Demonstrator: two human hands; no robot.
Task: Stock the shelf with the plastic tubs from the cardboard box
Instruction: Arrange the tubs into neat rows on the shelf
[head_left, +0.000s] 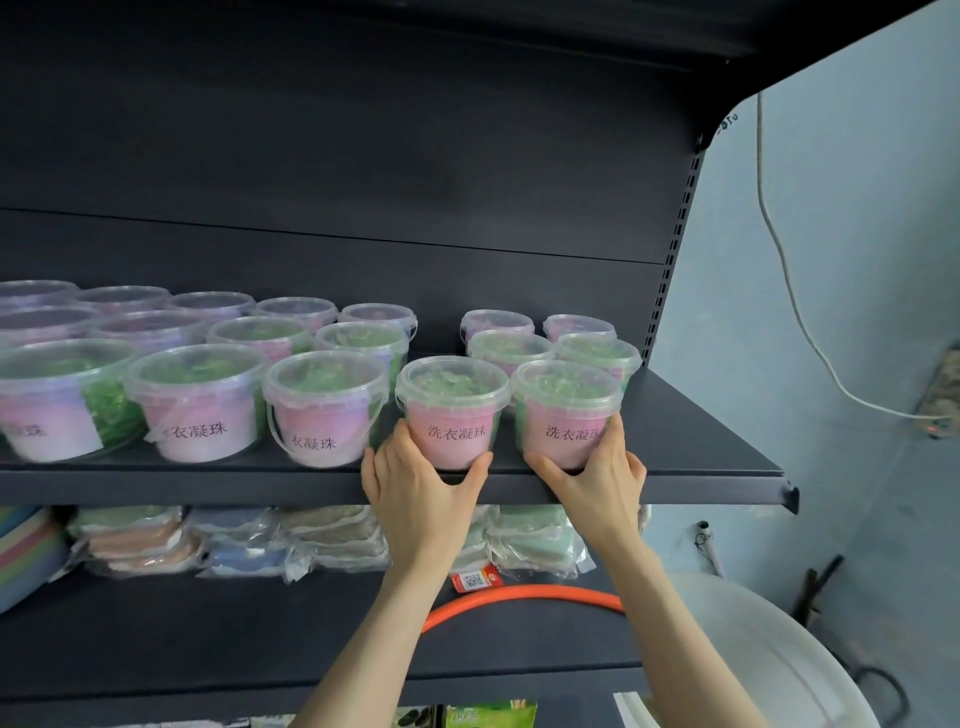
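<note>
Along the shelf (701, 441) edge, left grip (422, 491) clasps a clear, lidded, pink-labelled tub (451, 410); right grip (597, 480) clasps its twin (566, 410), green contents inside both.

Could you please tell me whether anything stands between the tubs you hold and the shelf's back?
Yes: a green-topped tub sits behind the left-hand tub, its neighbour behind the right-hand tub; more stand further back.

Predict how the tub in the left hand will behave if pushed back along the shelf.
The tub would probably slide rather than roll: it stands upright on the flat shelf. It seems rigid: the left hand grips it without denting. Filled nearly to the lid, it is likely heavyish, hard to tip.
</note>
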